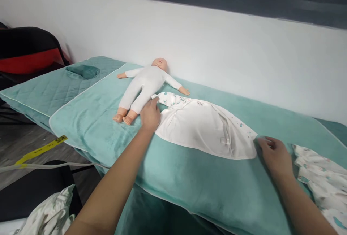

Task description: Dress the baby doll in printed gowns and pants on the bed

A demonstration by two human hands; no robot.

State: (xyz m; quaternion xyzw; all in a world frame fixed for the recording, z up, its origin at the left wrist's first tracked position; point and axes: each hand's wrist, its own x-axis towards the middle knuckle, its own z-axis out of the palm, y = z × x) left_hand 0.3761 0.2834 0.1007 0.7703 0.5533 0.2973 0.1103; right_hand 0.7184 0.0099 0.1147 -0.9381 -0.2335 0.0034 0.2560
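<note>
In the head view, beside the doll (148, 79), the white garment (195, 130) lies on the bed (211, 184), its nearer sleeve (170, 99) apparently pinched in the left hand's (150, 115) closed grip; whether the right hand's (277, 154) half-curled grip, farther from the doll, holds cloth cannot be told; uneven pulling could crease it

Front access: the green cover (189, 177) lies bare between the 2 forearms, in front of the white garment (200, 130). Rear access: a bare strip of cover separates the garment from the wall (230, 58). Left obstructions: the left hand (150, 114) at the sleeve end; the doll (148, 85), limbs spread; a cable (67, 165) lower down. Right obstructions: the right hand (275, 155), just beside the garment's corner, then a patterned garment (325, 181).
</note>
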